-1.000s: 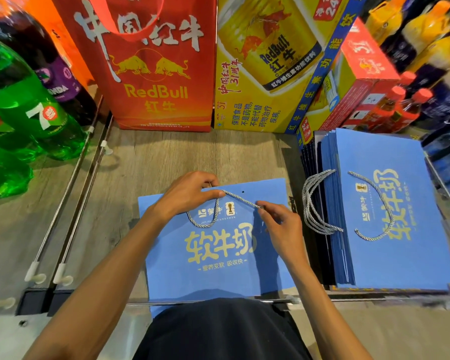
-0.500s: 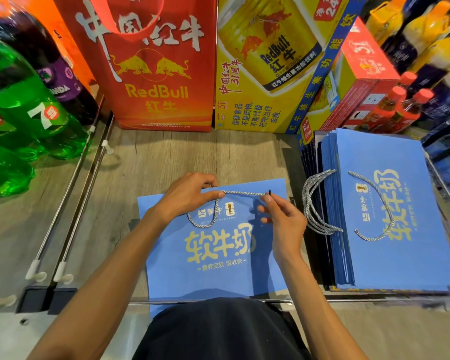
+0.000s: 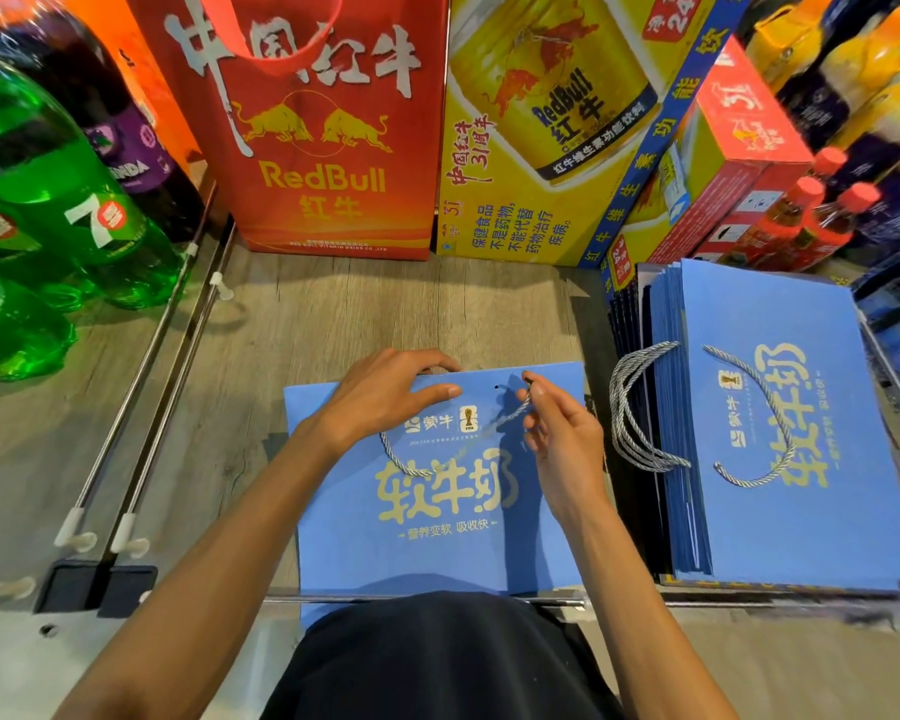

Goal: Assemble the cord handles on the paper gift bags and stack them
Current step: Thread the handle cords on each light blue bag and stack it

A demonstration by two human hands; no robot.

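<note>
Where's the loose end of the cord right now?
Head view, centre: the loose cord end is pinched in the right hand, just right of the punch hole near the top edge of the blue gift bag.

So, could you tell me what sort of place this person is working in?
Probably a shop's drinks shelf: green soda bottles on the left, a Red Bull gift bag and Red Bull carton at the back, more bottled drinks on the right.
</note>
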